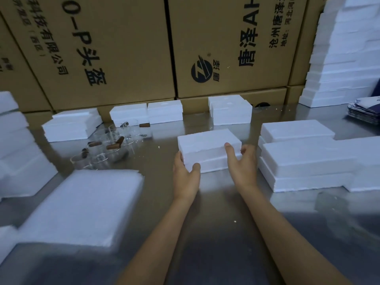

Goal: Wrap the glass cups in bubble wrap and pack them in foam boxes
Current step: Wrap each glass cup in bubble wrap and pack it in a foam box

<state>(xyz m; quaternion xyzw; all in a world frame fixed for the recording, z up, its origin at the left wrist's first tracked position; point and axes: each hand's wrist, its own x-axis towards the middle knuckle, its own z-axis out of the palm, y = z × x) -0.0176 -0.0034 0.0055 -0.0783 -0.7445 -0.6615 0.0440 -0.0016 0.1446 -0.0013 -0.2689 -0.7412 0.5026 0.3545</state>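
Note:
A closed white foam box (207,145) lies on the steel table (216,212) in the middle. My left hand (185,171) grips its near left corner, thumb on the front face. My right hand (241,161) holds its right end, with the thumb on top and the fingers around the far side. Several clear glass cups (111,145) with brown handles stand in a cluster to the left of the box. A thick stack of white wrap sheets (82,204) lies at the near left.
Stacked foam boxes (304,161) sit right beside the held box on the right. More foam boxes (164,112) line the back, and a tall foam pile (345,58) rises at the far right. Large cardboard cartons (226,48) wall off the back. Dark printed cards (364,112) lie at right.

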